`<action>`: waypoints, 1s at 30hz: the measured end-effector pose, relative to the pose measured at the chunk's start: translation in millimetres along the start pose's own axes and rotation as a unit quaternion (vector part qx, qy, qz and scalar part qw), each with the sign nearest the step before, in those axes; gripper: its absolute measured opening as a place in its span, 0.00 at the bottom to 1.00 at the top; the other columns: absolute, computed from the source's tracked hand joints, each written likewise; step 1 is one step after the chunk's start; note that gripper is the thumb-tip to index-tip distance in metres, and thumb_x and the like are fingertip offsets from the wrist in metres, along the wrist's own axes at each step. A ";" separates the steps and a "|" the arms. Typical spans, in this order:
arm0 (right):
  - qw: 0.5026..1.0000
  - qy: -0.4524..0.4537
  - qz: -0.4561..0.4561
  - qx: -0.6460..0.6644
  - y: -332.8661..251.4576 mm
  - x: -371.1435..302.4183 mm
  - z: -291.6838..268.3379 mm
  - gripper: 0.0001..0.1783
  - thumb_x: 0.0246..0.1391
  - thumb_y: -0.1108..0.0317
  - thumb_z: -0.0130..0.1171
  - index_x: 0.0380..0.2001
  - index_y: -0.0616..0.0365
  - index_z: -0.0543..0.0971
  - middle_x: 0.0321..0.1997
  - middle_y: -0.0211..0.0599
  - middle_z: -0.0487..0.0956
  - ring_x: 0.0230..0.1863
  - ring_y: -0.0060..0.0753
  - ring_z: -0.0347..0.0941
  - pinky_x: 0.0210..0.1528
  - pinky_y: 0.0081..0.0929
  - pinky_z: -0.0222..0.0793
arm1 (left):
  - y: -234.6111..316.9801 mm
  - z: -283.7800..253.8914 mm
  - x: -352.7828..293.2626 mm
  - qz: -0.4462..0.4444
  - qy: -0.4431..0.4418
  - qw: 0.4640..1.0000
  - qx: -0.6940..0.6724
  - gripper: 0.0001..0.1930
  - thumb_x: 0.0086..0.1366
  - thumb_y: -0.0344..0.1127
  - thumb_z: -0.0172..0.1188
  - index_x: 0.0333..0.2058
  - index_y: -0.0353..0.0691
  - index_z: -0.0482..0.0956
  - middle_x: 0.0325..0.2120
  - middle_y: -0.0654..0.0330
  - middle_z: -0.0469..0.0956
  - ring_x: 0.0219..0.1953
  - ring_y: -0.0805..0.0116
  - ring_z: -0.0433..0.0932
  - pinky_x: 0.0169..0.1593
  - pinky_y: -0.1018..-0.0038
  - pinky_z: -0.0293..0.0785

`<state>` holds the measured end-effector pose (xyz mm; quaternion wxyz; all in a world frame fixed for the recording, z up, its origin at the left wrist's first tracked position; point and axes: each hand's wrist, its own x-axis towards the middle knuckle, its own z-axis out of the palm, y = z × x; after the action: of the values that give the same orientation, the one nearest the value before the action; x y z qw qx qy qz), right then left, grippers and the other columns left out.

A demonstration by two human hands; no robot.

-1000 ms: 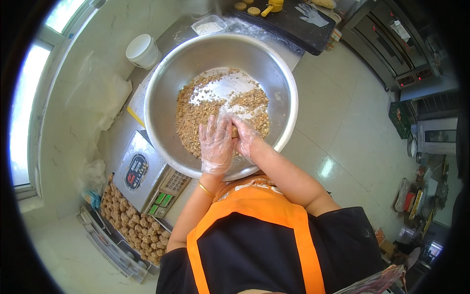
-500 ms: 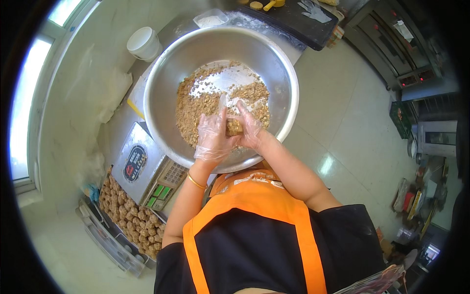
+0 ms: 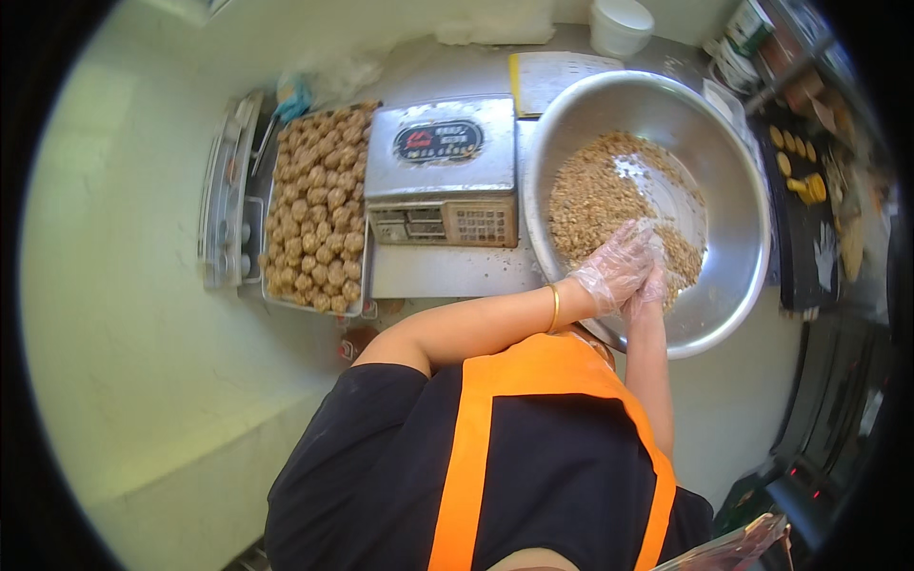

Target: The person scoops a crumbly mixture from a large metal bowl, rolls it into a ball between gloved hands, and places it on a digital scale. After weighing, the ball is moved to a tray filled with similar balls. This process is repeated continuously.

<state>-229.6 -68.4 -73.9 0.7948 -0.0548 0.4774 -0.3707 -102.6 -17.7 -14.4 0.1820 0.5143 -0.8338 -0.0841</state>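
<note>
My left hand (image 3: 616, 267) and my right hand (image 3: 649, 288), both in clear plastic gloves, are pressed together over the near side of a large steel bowl (image 3: 736, 295). They are closed around a lump of crumbly nut mixture, which the fingers now hide; half a second ago it showed between them. Loose nut mixture (image 3: 595, 195) covers the bowl's bottom, thickest on the left, with a bare pale patch toward the far right. A gold bangle (image 3: 555, 306) circles my left wrist.
Left of the bowl stands a steel scale (image 3: 441, 171). Beyond it is a tray heaped with brown balls (image 3: 319, 205). A white tub (image 3: 621, 26) and a paper sheet (image 3: 562, 78) lie at the back. On the right, a black tray (image 3: 798, 252) holds round pieces and a yellow tool (image 3: 807, 188).
My view has swung left, so the bowl appears farther right and the scale and ball tray show fully. My hands have closed together, covering the lump.
</note>
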 end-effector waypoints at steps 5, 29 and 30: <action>0.985 -0.136 0.105 -0.009 -20.3 -19.9 46.1 0.43 0.68 0.34 0.44 0.67 0.63 0.64 0.61 0.51 0.76 0.59 0.52 0.76 0.63 0.49 0.73 | -27.2 -29.8 -17.7 -0.137 0.120 0.977 -0.108 0.40 0.56 0.39 0.67 0.67 0.35 0.66 0.50 0.46 0.77 0.60 0.45 0.72 0.69 0.50 0.58; 0.569 0.174 -0.172 -0.785 -54.8 108.0 -56.4 0.45 0.61 0.40 0.54 0.73 0.55 0.60 0.80 0.54 0.51 0.80 0.61 0.44 0.80 0.52 0.38 | -258.8 -86.0 -158.9 -0.442 0.132 0.877 0.135 0.33 0.57 0.42 0.72 0.59 0.35 0.72 0.47 0.47 0.80 0.52 0.48 0.77 0.60 0.55 0.69; 0.592 0.177 -0.169 -0.768 -53.5 108.5 -51.3 0.46 0.61 0.39 0.54 0.74 0.54 0.58 0.80 0.54 0.50 0.80 0.62 0.42 0.80 0.51 0.37 | -252.6 -89.8 -157.0 -0.448 0.153 0.865 0.165 0.33 0.58 0.42 0.71 0.59 0.34 0.72 0.47 0.47 0.80 0.52 0.49 0.76 0.60 0.55 0.69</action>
<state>-270.1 -162.8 -155.8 0.2812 -0.6578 0.6987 0.0034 205.0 10.6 -48.6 0.1625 0.8614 -0.4772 0.0624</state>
